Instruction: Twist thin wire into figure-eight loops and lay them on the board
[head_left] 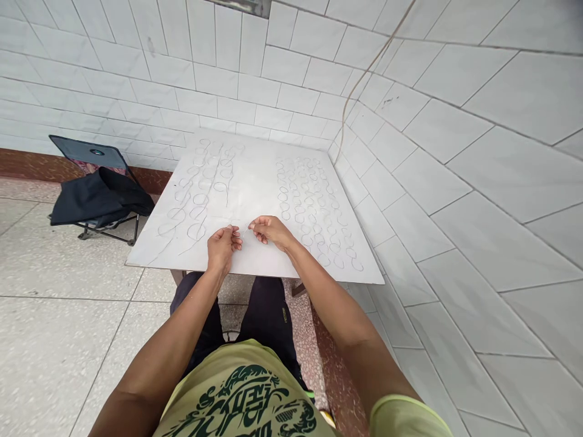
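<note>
Both of my hands are close together above the front middle of a white board [255,182]. The thumb and fingers of my left hand [222,246] are pinched together. My right hand [269,230] is pinched too, its fingertips pointing at the left one across a small gap. Something thin and pale seems to lie between the fingertips, too fine to make out. To the left of my hands, thin dark rings [197,232] lie in columns, with wavy strands running among them. More rings [283,197] form several rows on the right side of the board.
A folding chair [88,152] with a black cloth [102,197] over it stands at the left on the tiled floor [54,273]. White tiled walls [255,91] close in behind and on the right. A cable [364,76] runs down the corner to the board.
</note>
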Demonstrator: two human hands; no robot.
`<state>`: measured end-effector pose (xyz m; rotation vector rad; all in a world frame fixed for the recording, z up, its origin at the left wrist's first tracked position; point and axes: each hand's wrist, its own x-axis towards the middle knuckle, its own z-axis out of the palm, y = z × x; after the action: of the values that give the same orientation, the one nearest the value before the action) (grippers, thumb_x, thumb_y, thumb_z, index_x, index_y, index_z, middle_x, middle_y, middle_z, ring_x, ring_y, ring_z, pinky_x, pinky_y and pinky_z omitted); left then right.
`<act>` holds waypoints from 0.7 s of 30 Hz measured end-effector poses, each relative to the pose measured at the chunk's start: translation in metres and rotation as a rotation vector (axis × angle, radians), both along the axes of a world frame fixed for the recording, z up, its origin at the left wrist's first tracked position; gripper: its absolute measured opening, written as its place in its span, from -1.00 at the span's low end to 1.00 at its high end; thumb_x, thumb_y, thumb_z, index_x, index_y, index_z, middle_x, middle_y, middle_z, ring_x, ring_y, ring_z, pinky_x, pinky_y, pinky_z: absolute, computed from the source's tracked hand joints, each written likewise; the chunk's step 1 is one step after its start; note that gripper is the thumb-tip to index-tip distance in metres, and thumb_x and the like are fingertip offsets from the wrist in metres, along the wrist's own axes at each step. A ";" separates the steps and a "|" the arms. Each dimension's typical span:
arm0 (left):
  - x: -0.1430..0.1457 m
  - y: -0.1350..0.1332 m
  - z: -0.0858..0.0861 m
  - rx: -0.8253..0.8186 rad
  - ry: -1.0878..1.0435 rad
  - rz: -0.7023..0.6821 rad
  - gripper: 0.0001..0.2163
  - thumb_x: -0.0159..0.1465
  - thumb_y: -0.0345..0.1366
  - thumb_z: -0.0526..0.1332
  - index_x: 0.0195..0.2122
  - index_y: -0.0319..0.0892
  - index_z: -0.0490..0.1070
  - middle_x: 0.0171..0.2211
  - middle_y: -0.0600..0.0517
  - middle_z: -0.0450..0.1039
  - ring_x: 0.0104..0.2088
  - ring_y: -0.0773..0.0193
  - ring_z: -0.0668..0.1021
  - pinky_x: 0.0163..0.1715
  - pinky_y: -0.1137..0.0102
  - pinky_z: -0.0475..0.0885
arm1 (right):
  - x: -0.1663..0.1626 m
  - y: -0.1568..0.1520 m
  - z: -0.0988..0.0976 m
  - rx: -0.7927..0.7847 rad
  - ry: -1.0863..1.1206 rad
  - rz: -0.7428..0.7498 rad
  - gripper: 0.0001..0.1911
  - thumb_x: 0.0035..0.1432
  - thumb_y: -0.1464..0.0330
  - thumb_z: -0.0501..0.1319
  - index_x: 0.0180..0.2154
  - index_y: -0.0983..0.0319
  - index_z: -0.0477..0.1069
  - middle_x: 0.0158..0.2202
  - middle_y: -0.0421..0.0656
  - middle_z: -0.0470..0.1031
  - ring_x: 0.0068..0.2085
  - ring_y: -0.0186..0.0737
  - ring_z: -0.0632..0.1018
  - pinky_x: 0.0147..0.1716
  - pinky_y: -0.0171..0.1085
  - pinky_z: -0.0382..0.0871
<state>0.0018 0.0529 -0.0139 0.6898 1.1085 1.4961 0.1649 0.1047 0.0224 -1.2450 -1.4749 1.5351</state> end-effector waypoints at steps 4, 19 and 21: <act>-0.003 0.003 0.002 0.006 0.027 0.037 -0.74 0.28 -0.11 0.30 -0.30 -0.26 0.49 -0.42 0.03 0.44 -0.55 0.39 0.50 -0.55 0.43 0.44 | 0.002 -0.009 -0.004 0.014 -0.017 -0.033 -0.93 0.11 0.39 0.35 -0.36 0.25 0.50 -0.55 -0.28 0.42 -0.59 -0.42 0.38 -0.68 -0.42 0.17; -0.025 0.025 0.007 0.008 0.472 0.106 -0.81 0.28 -0.19 0.28 -0.37 -0.20 0.53 -0.48 -0.01 0.50 -0.61 0.25 0.51 -0.54 0.32 0.46 | 0.006 -0.039 -0.005 0.003 0.187 -0.173 -0.77 0.06 0.21 0.38 -0.33 0.23 0.51 -0.53 -0.25 0.43 -0.58 -0.38 0.39 -0.67 -0.37 0.18; -0.029 0.023 0.013 0.036 0.557 0.139 -0.86 0.22 -0.24 0.34 -0.31 -0.21 0.56 -0.40 -0.06 0.55 -0.54 0.21 0.53 -0.39 0.28 0.50 | 0.004 -0.041 -0.009 -0.011 0.259 -0.211 -0.74 0.05 0.20 0.39 -0.31 0.24 0.51 -0.49 -0.23 0.46 -0.55 -0.35 0.45 -0.65 -0.36 0.23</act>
<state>-0.0274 0.0754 -0.0010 1.1153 1.5749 1.4807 0.1691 0.0638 0.0134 -1.1213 -1.1341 1.4995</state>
